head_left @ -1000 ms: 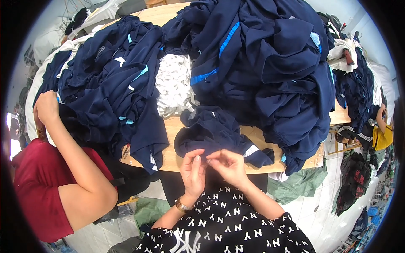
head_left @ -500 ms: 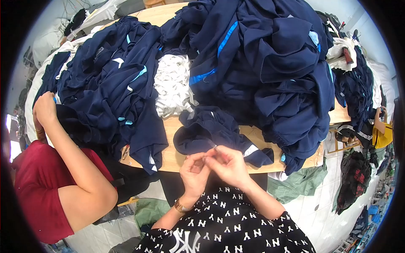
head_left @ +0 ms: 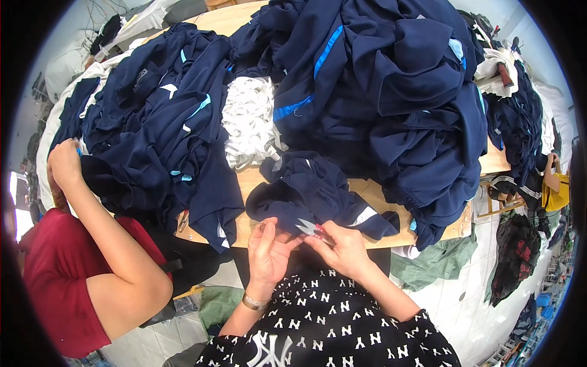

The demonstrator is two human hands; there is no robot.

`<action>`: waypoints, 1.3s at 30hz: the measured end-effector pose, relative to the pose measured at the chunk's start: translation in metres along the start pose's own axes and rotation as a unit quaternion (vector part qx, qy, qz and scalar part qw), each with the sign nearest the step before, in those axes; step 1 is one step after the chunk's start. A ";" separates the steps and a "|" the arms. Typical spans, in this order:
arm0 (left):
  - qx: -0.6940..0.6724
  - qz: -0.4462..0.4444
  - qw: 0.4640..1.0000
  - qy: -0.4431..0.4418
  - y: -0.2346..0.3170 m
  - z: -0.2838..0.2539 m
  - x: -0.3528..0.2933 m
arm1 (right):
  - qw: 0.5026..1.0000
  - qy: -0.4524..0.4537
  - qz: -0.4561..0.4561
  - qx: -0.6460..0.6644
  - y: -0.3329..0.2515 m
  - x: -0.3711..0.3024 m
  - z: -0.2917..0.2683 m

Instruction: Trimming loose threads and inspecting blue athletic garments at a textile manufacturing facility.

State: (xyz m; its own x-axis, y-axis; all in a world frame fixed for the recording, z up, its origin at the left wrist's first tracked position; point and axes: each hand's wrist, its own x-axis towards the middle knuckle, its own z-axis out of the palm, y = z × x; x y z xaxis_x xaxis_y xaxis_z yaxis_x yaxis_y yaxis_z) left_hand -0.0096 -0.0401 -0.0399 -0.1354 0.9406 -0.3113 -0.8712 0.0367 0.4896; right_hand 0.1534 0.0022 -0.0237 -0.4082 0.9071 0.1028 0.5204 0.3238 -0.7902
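My right hand [head_left: 347, 249] is closed around a pair of thread snips [head_left: 310, 229], whose short pointed blades stand apart and point to the left. Just left of it is my left hand [head_left: 269, 254], palm turned up and fingers loosely parted, with nothing visible in it. The two hands are close together at the table's near edge. Beyond them lies a crumpled navy garment [head_left: 312, 183] with a white patch [head_left: 365, 215] at its right end.
A large navy garment heap [head_left: 422, 134] rises at the right, another heap [head_left: 153, 116] at the left. Between them sits a pile of white strips [head_left: 249, 119]. A co-worker's arm [head_left: 116, 238] reaches in at the left. The wooden table [head_left: 244, 180] shows between the piles.
My hands were pinched together over the table edge; they have come slightly apart. The left fingers have loosened, and the snips' blades now show plainly in my right hand.
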 end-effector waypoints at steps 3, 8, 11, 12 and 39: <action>-0.006 0.005 1.000 -0.021 -0.003 -0.005 -0.002 | 0.999 0.025 -0.031 -0.010 -0.004 -0.002 0.007; -0.004 0.016 1.000 -0.027 -0.006 -0.007 -0.003 | 0.997 0.031 -0.062 -0.043 -0.007 0.000 0.010; -0.013 0.016 0.999 -0.031 -0.006 -0.005 -0.004 | 0.996 0.033 -0.069 -0.056 -0.007 0.001 0.010; -0.013 0.016 0.999 -0.031 -0.008 -0.007 -0.005 | 0.996 0.033 -0.069 -0.056 -0.008 0.001 0.010; -0.107 -0.036 0.993 -0.041 -0.008 -0.011 -0.004 | 0.998 0.025 -0.061 -0.024 -0.003 0.002 0.002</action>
State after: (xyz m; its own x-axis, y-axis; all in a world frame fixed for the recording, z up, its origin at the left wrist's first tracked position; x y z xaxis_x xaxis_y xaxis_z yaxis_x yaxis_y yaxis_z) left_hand -0.0074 -0.0482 -0.0516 -0.0375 0.9630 -0.2669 -0.9588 0.0406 0.2812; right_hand 0.1490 0.0023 -0.0224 -0.4333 0.8722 0.2270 0.5044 0.4434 -0.7409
